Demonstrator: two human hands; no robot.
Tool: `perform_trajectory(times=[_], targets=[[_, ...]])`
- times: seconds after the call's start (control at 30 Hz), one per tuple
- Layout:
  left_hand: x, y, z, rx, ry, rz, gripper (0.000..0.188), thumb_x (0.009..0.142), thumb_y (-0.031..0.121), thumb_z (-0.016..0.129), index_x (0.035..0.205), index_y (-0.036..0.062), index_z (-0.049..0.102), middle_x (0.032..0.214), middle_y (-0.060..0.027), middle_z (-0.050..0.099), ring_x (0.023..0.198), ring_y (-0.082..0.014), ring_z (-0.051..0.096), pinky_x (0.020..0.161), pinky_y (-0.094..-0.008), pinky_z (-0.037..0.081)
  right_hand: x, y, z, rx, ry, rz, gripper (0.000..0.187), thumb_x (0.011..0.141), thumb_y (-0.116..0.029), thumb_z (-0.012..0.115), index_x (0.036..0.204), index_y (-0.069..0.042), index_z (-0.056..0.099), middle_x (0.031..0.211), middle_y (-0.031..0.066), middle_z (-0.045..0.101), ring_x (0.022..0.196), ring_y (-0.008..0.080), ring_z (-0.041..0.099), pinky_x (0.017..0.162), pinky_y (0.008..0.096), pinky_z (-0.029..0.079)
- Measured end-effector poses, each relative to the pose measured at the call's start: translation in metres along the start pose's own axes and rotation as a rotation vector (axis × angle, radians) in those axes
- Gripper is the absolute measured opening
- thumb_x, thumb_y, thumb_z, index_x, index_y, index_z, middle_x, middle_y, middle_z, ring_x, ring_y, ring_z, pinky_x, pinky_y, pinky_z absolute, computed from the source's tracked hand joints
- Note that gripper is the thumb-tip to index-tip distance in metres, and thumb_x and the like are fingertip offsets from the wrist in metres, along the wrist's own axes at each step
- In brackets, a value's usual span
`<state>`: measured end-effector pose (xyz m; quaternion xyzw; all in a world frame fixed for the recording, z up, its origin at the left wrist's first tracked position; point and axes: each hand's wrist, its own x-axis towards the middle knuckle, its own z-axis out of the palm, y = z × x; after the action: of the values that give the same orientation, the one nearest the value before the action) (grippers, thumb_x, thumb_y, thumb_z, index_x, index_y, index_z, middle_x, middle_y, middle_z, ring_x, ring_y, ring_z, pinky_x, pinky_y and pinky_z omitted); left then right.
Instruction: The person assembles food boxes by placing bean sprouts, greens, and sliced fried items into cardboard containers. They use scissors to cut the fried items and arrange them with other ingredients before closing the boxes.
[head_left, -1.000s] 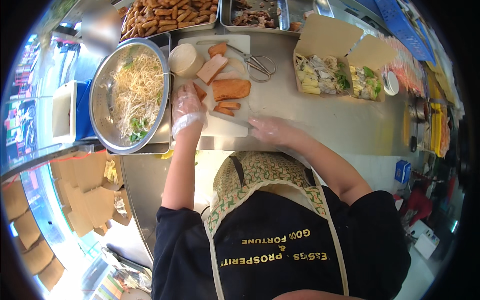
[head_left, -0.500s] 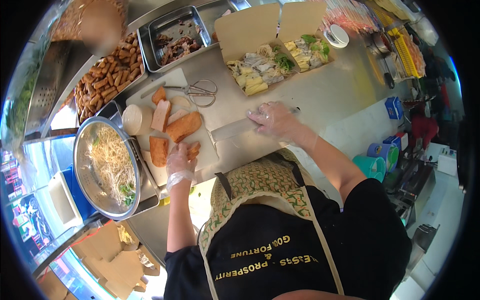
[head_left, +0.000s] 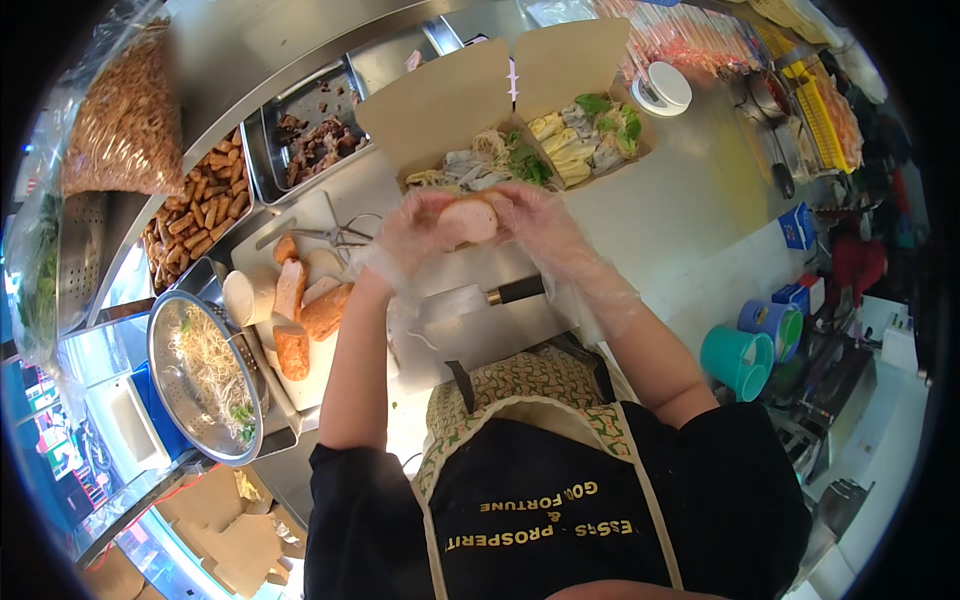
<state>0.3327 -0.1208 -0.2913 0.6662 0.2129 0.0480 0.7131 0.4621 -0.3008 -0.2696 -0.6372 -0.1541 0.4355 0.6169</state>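
My left hand (head_left: 405, 242) and my right hand (head_left: 540, 222), in clear plastic gloves, grip a piece of browned meat loaf (head_left: 468, 222) from either side. Its cut face is pale pink. I hold it over the near edge of a cardboard box (head_left: 435, 100), whose compartments contain noodles, pale rolls and green herbs. Below my hands a knife (head_left: 462, 302) with a dark handle lies flat on the steel counter. Left of it, a white cutting board (head_left: 312, 212) bears more browned chunks (head_left: 325, 312), a white roll (head_left: 249, 296) and scissors (head_left: 350, 235).
A steel colander (head_left: 160, 385) of bean sprouts stands at the left. Behind are a tray of brown fried rolls (head_left: 208, 210), a metal tray of dark meat (head_left: 320, 145) and a hanging bag of fried bits (head_left: 125, 115). A round white lidded tub (head_left: 665, 88) sits right of the box.
My right hand has let go of the knife, now on the counter. My left hand has lifted the meat loaf piece off the board toward the box, and both hands now hold it.
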Motion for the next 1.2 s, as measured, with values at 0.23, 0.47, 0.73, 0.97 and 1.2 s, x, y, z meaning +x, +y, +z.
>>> perform_trajectory(times=[0.23, 0.47, 0.73, 0.97, 1.2], targets=[[0.093, -0.009, 0.028, -0.057, 0.254, -0.173, 0.035, 0.089, 0.017, 0.073, 0.118, 0.0030, 0.059, 0.104, -0.0065, 0.065, 0.090, -0.0136, 0.062, 0.078, -0.0277, 0.053, 0.034, -0.004, -0.031, -0.538, -0.003, 0.055, 0.029, 0.095, -0.016, 0.060, 0.117, 0.002, 0.059, 0.088, 0.0120, 0.067, 0.074, 0.0177, 0.065, 0.069, 0.0320, 0.053], [0.112, -0.022, 0.043, 0.941, 0.279, -0.039, 0.025, 0.086, 0.026, 0.068, 0.105, 0.0101, 0.066, 0.100, -0.0143, 0.068, 0.092, -0.0321, 0.066, 0.080, -0.0400, 0.054, 0.060, 0.037, -0.019, -0.844, 0.319, -0.101, 0.023, 0.094, -0.020, 0.058, 0.106, -0.001, 0.056, 0.089, 0.0207, 0.069, 0.083, 0.0344, 0.069, 0.073, 0.0443, 0.053], [0.056, 0.016, 0.048, 1.116, 0.354, 0.097, 0.018, 0.086, 0.027, 0.065, 0.097, 0.0130, 0.065, 0.098, -0.0149, 0.067, 0.097, -0.0362, 0.064, 0.084, -0.0473, 0.052, 0.056, 0.027, -0.013, -1.432, 0.247, -0.208, 0.026, 0.096, -0.032, 0.054, 0.108, -0.009, 0.061, 0.092, 0.0166, 0.070, 0.089, 0.0363, 0.068, 0.077, 0.0480, 0.053], [-0.125, 0.015, -0.089, 1.049, 0.577, -0.512, 0.025, 0.086, 0.024, 0.066, 0.106, 0.0096, 0.062, 0.106, -0.0150, 0.067, 0.104, -0.0316, 0.064, 0.089, -0.0447, 0.050, -0.042, 0.045, -0.004, -1.519, -0.163, -0.571, 0.034, 0.084, -0.027, 0.066, 0.117, -0.018, 0.063, 0.092, 0.0108, 0.066, 0.085, 0.0307, 0.064, 0.071, 0.0457, 0.051], [-0.185, -0.040, -0.129, 1.309, 0.608, -0.860, 0.057, 0.078, 0.036, 0.081, 0.119, 0.0023, 0.059, 0.120, -0.0174, 0.064, 0.112, -0.0289, 0.064, 0.092, -0.0376, 0.054, -0.046, 0.084, 0.014, -1.527, -0.389, -0.746, 0.055, 0.078, -0.016, 0.067, 0.131, -0.023, 0.060, 0.091, 0.0057, 0.063, 0.085, 0.0302, 0.060, 0.073, 0.0453, 0.050]])
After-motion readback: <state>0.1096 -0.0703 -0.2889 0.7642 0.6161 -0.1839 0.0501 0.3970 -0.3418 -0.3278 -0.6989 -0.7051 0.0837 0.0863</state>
